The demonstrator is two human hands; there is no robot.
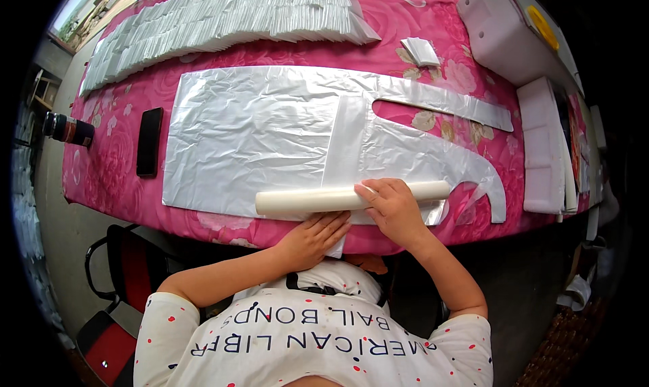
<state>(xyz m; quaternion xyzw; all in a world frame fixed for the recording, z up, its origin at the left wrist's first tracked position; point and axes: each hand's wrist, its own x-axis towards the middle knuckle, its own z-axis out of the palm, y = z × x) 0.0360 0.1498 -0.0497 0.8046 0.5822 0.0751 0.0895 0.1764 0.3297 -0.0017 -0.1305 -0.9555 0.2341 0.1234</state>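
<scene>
The right hand (pixel 395 210), closed over the white roller (pixel 297 202), could crease the plastic sheet (pixel 243 130) beneath by pressing unevenly, the left hand (pixel 312 239) lying flat, gripping nothing visible, just nearside.

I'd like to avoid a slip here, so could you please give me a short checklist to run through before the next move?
1. Right hand on the roll: ok; how firmly it grips, cannot tell.
2. Left hand clear of the roll: cannot tell; its fingers lie close to the roll's near side, and contact is unclear.
3. Sheet smooth: not ok; creases run over it.
4. Roll across the strip: ok; it crosses near the strip's lower part.
5. Phone off the sheet: ok; it lies just left of it.
6. Small stack off the sheet: ok; it lies beyond the far edge.
</scene>
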